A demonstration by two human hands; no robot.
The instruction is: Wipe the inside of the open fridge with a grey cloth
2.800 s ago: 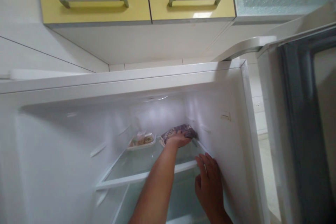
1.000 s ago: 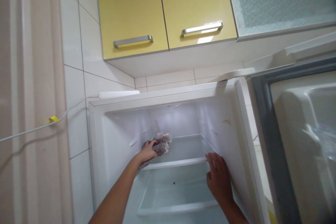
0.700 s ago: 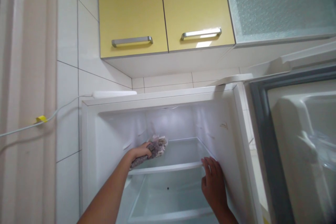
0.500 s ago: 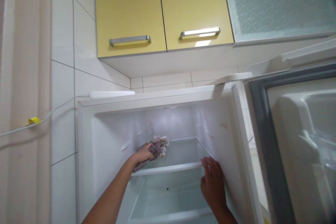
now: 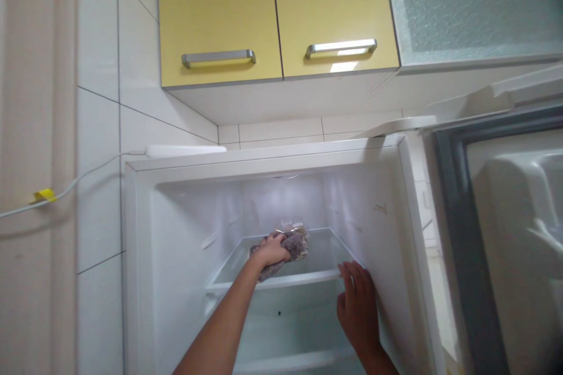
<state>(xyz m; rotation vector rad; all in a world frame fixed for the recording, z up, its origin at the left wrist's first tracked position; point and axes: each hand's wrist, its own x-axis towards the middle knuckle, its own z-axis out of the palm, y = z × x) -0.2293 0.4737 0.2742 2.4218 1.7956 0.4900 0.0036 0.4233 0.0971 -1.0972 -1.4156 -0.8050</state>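
Observation:
My left hand [image 5: 270, 251] is closed on a grey-brown fuzzy cloth [image 5: 297, 242], which lies bunched on the upper glass shelf [image 5: 324, 254] inside an open refrigerator. The palm faces down and the cloth sticks out past the fingers on both sides. At the right end of that shelf, my right hand [image 5: 359, 302] grips the white front edge with curled fingers. Its fingertips are partly hidden against the shelf corner.
The refrigerator door [image 5: 466, 234] stands wide open at the right. A lower shelf [image 5: 303, 361] lies beneath. Yellow cabinets [image 5: 220, 17] hang overhead. A white cable [image 5: 83, 176] with a yellow tag runs along the left to a flat white thing [image 5: 185, 151] atop the refrigerator.
My left hand has slid the cloth rightward across the upper shelf, uncovering the shelf's left side. My right hand stays at the shelf's right corner. The view has shifted slightly.

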